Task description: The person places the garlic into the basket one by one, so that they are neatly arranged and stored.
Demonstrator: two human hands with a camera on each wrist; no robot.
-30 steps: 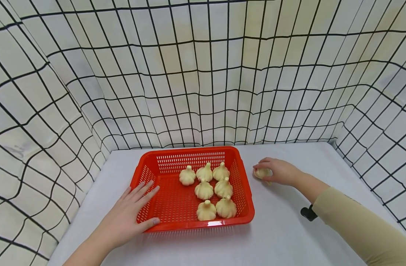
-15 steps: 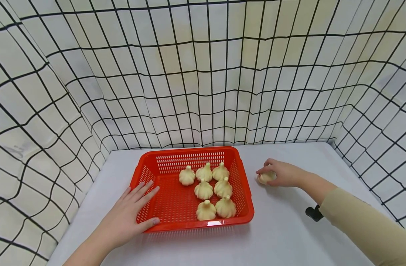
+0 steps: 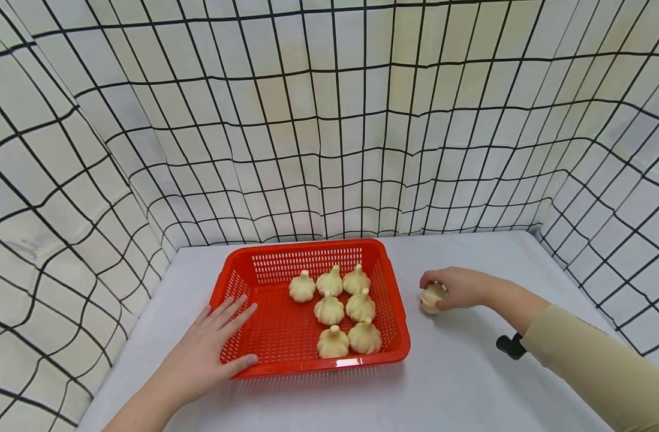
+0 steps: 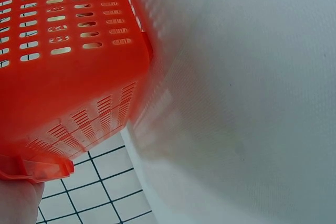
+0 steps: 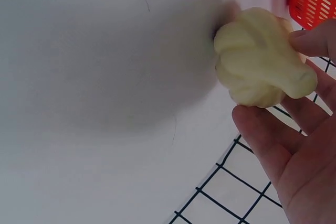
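Note:
To the right of the red basket (image 3: 313, 365), my right hand (image 3: 461, 288) holds a garlic bulb (image 3: 432, 299) close to the white tabletop. The right wrist view shows that bulb (image 5: 257, 59) between thumb and fingers, its stem pointing toward the palm. My left hand (image 3: 207, 342) rests on the basket's left rim with fingers spread and straight. Inside the basket, several garlic bulbs (image 3: 329, 308) sit in the middle and right part, stems up. From the left wrist the basket wall (image 4: 68, 87) fills the left side, and only a bit of the hand (image 4: 18, 200) shows.
A white cloth (image 3: 307, 408) covers the table. White sheeting with a black grid pattern (image 3: 329, 132) rises behind it and at both sides. A small black object (image 3: 511, 346) shows at the right sleeve's cuff.
My right hand has shifted slightly right and toward me with the garlic bulb, away from the basket. The left hand and the bulbs in the basket stay put.

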